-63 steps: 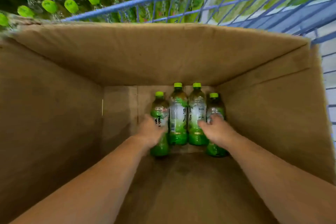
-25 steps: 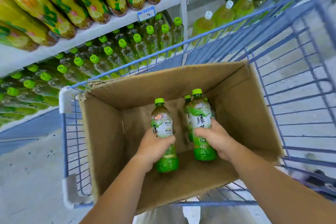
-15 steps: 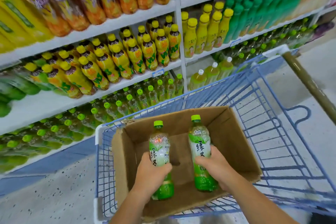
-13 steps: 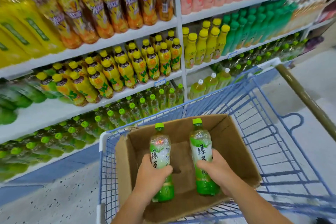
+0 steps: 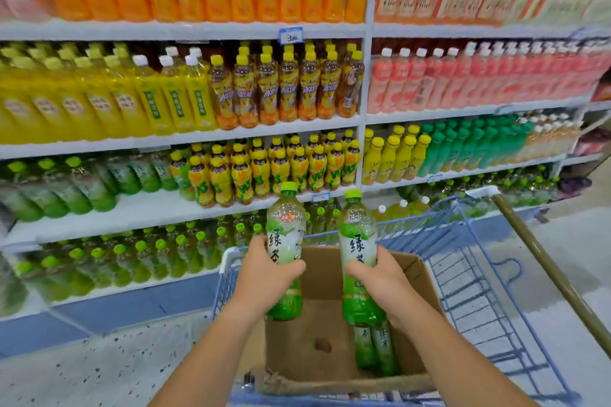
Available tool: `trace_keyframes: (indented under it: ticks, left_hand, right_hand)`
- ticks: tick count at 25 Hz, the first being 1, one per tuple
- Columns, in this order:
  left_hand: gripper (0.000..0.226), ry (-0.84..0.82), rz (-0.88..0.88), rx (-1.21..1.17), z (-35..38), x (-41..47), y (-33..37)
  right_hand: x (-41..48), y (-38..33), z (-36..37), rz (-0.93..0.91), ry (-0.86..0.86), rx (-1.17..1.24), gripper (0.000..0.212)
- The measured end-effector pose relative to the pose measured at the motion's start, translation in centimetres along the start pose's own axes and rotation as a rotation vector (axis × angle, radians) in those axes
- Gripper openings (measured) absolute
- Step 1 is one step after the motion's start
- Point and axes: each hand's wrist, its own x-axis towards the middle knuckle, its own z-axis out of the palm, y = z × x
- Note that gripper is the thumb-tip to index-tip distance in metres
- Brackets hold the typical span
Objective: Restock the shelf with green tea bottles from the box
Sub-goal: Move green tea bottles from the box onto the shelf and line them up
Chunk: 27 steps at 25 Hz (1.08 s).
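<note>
Green-capped plastic tea bottle (image 5: 286,235) gripped upright in my left hand (image 5: 264,277), second tea bottle (image 5: 357,241) gripped in my right hand (image 5: 380,277), both above brown cardboard box (image 5: 322,274) in blue wire cart (image 5: 413,217).

Arms forward, left grip (image 5: 267,277) and right grip (image 5: 380,281) curled, level.

The left bottle (image 5: 286,228) and right bottle (image 5: 357,235) each bear black characters 绿茶 on the label; the price tag (image 5: 291,35) is unreadable.
</note>
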Motion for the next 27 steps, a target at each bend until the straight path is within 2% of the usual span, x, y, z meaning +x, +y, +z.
trace_keyframes:
  ticks: [4,12,20,27]
  left_hand:
    - [0.044,0.131,0.075,0.021,-3.8,-3.3,1.5]
    - [0.049,0.298,0.120,0.058,-13.3,-9.8,3.2]
    - [0.048,0.437,0.084,0.015,-26.6,-10.1,-1.8]
    - [0.049,0.435,0.061,0.058,-38.9,-6.1,-6.8]
  right_hand:
    - [-2.9,-2.3,1.4,-0.087,-0.049,-0.004,0.036]
    - [-8.8,-7.5,8.2,-0.251,-0.177,-0.014,0.024]
    - [-10.0,-11.7,22.6,-0.335,-0.320,-0.069,0.028]
    - [-9.2,-13.6,36.3,-0.303,-0.324,-0.014,0.027]
